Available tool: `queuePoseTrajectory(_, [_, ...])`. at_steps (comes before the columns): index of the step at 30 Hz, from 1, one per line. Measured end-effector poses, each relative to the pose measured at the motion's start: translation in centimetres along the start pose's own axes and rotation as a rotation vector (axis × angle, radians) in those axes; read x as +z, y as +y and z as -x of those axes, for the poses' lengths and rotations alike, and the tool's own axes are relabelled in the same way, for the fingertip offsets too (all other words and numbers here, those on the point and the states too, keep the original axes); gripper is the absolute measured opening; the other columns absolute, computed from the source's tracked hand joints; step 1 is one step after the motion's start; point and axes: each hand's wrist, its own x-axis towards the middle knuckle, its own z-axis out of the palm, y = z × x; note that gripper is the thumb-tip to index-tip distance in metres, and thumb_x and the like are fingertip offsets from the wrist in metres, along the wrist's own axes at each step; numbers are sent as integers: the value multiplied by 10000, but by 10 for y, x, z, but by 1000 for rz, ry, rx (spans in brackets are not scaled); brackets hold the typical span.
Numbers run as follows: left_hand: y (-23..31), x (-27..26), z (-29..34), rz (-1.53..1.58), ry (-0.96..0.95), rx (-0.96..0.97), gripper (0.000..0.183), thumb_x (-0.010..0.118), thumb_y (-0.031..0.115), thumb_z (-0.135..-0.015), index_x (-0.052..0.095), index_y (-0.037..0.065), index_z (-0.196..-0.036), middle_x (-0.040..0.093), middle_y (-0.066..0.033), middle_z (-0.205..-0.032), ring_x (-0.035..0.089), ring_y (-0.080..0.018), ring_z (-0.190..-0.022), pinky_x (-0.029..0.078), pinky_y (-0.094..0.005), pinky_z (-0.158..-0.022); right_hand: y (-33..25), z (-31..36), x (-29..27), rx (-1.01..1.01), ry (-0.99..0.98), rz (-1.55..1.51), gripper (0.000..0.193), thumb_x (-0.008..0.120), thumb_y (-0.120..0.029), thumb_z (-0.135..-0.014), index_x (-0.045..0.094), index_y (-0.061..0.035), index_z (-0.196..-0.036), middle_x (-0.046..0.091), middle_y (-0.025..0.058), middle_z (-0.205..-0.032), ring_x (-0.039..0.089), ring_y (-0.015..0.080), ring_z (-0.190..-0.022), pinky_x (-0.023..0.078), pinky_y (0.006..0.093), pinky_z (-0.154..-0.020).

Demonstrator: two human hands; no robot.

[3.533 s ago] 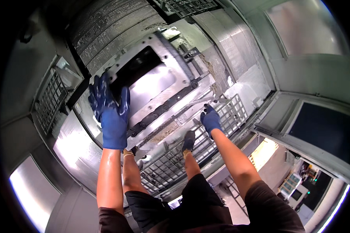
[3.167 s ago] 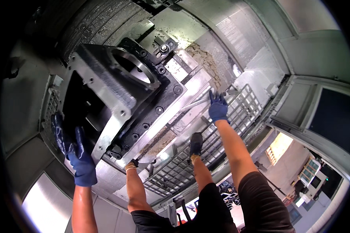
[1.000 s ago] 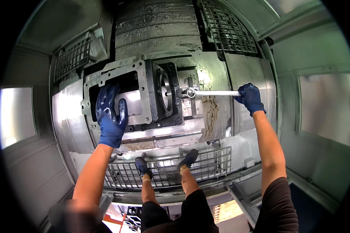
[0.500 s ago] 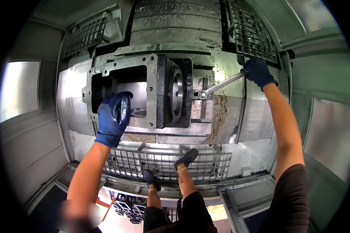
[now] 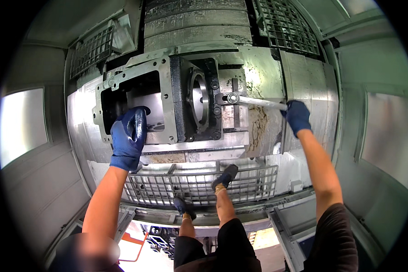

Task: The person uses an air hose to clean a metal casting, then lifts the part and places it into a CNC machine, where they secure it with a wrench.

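Note:
A large metal casting with a rectangular opening and a round bore lies on the machine table. At its right flange a slotted clamp is held by a nut. A long wrench sits with its ring end around that nut. My right hand, in a dark blue glove, is closed around the wrench's far end. My left hand, gloved alike, rests on the casting's near-left frame edge, its fingers curled over the rim into the opening. The fingertips are partly hidden.
Metal gratings lie at the back left, back right and in front, where my feet stand. Ribbed covers rise behind the table. Enclosure walls with pale windows close in both sides. Wet chips lie on the table.
My right hand has swung the wrench handle toward me, from slanting away to slanting slightly nearer. My left hand stays on the casting. The whole view has shifted a little.

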Motion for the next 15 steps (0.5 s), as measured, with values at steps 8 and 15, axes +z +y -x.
queuePoseTrajectory(8, [-12, 1, 3, -30, 33, 38, 278, 499, 255, -936, 664, 38, -884, 660, -173, -802, 640, -337, -714, 483, -380, -650, -55, 116, 30, 269, 152, -159, 225, 687, -332, -757, 674, -111, -793, 646, 123, -768, 620, 331, -762, 491, 431, -691])
queuePoseTrajectory(15, [-19, 9, 2, -19, 71, 140, 326, 496, 311, -940, 670, 51, -849, 654, -182, -757, 638, -347, -682, 476, -394, -626, -160, 187, 28, 654, 146, -341, 215, 636, -294, -787, 652, -80, -783, 649, 168, -773, 637, 350, -750, 497, 455, -665])
